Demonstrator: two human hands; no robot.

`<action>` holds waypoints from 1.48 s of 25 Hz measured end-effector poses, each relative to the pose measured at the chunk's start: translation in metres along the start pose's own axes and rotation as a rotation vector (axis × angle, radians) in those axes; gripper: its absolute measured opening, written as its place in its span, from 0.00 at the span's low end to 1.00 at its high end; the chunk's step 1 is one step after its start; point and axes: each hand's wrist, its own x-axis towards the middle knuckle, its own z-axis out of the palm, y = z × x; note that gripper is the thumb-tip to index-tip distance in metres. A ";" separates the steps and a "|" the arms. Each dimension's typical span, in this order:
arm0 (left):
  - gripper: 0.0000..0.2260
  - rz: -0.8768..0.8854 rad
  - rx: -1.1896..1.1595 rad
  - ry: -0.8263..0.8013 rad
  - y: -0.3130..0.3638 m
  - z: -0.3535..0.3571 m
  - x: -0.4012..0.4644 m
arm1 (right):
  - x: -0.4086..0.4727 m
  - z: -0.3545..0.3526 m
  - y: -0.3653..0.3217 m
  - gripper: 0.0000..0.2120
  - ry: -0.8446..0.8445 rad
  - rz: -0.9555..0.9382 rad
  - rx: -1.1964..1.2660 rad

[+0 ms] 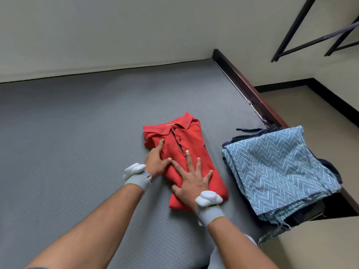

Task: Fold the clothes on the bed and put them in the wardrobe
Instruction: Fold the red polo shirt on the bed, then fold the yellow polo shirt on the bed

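A folded red cotton polo shirt [184,160] is lying collar-up on the grey dimpled mattress of the bed [77,133], toward its right edge and nearer the front than the far corner. The right hand [191,181] is pressing flat on the lower half of the shirt, fingers spread and straight, gripping nothing. The left hand [156,161] is resting on the shirt's left edge with its fingers partly tucked against the fold; whether they are pinching cloth or only pushing it is hard to tell from this angle. Just beside the shirt, at the right edge of the bed, a stack of folded clothes topped by a blue zigzag-patterned cloth [279,169] is overhanging the side slightly. The shirt is looking light, soft and floppy, likely to slump open if lifted by one corner, so sliding both palms under the long edges and carrying it flat would probably suit it best. White wrist-worn trackers on grey bands [208,199] are sitting on both wrists.
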 end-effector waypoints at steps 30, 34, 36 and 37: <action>0.45 -0.390 0.493 -0.016 -0.157 -0.224 -0.212 | -0.024 -0.018 -0.237 0.50 -0.518 -0.013 0.115; 0.43 -0.521 0.430 0.165 -0.211 -0.295 -0.232 | -0.002 -0.024 -0.290 0.42 -0.594 -0.030 0.132; 0.45 -0.596 0.361 0.250 -0.239 -0.327 -0.234 | 0.012 -0.021 -0.301 0.43 -0.647 -0.018 0.125; 0.46 -0.633 0.319 0.299 -0.252 -0.341 -0.234 | 0.018 -0.018 -0.303 0.43 -0.692 0.003 0.134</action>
